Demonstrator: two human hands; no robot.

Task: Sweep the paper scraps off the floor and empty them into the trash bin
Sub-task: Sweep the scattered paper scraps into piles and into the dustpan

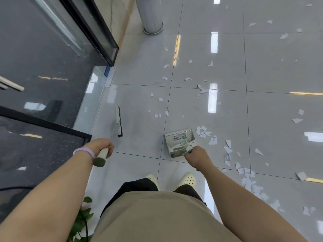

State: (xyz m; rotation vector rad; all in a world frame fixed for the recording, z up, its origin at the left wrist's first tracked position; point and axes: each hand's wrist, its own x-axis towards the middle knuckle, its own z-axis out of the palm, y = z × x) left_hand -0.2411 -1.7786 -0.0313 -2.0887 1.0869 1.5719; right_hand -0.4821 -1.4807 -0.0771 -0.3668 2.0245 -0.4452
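The left hand (103, 147) is curled tight around the top of the broom handle (101, 157), and the broom (119, 122) head sits on the floor out in front of that hand, a little toward the other hand. The right hand (195, 154) is closed around the handle of the dustpan (178, 143), which stands on the floor just in front of it. The pan looks empty, with only a label inside, though it is hard to be sure. So the job seems to be just starting. Paper scraps (202, 132) lie just beside the dustpan on the side away from the left hand, and a long trail of them runs back past the right arm toward the person's side. More bits are spread far ahead of both hands, and some lie between the broom and the dustpan, a bit further out. No scraps look gathered into one pile yet. Nearly all the sweeping is still to do, and then the pan must be tipped out. A grey round thing (151, 16) stands far ahead of the hands; it could be the trash bin, but I cannot tell.
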